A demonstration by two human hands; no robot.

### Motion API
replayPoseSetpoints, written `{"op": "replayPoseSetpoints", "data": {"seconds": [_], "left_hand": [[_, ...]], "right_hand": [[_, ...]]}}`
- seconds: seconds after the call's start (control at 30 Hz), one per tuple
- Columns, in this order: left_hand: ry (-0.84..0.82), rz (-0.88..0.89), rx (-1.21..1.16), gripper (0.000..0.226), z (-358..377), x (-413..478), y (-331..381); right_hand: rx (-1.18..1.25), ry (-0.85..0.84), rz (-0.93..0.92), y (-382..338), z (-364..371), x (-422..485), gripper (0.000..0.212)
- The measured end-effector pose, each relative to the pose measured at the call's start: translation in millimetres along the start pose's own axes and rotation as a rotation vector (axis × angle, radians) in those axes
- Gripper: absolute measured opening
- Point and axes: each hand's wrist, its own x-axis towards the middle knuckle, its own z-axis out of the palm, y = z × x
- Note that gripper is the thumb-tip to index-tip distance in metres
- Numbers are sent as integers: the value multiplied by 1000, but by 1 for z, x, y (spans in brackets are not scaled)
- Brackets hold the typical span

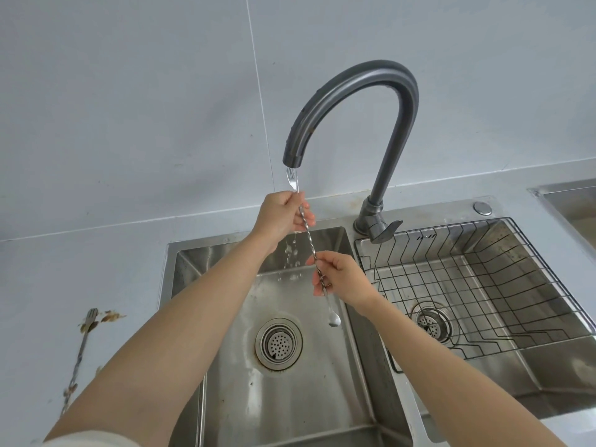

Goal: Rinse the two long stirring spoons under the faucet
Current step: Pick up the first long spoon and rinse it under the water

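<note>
My left hand (pixel 280 214) and right hand (pixel 342 279) each pinch one stirring spoon (pixel 309 240) mid-frame, forked end up under the faucet (pixel 400 91) so water runs down its length. The second spoon (pixel 82 342) lies soiled on the table (pixel 48 279), lower left.

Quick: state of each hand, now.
Left hand: pinching the long twisted steel stirring spoon near its fork end.
Right hand: pinching the same spoon lower down.

Twisted spoon (pixel 309 243) near-upright under faucet (pixel 371 75); 2nd spoon (pixel 82 343) on counter (pixel 113 269), dirty.
</note>
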Motion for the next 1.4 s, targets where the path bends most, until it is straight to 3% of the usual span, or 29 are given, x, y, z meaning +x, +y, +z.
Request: {"op": "replayPoseSetpoints", "data": {"seconds": [0.13,0.3,0.4,0.6,1.07,1.2,1.4], "left_hand": [[-75,43,56,20,-6,0,-3],[-95,6,107,17,-8,-4,-2],[-45,-30,193,33,-4,-3,-2],[-45,21,189,20,-9,2,-2],[120,61,83,32,-21,8,11],[96,60,44,22,-21,8,9],[98,58,71,26,-24,6,6]], "right_hand": [[-5,23,-4,0,-2,4,32],[-32,43,-31,-7,-2,11,24],[-25,63,-66,-17,-2,14,27],[-48,75,-68,-26,-3,23,25],[38,106,-96,-50,5,42,18],[29,143,-104,-52,3,49,11],[49,148,-100,-54,7,58,24]]}}
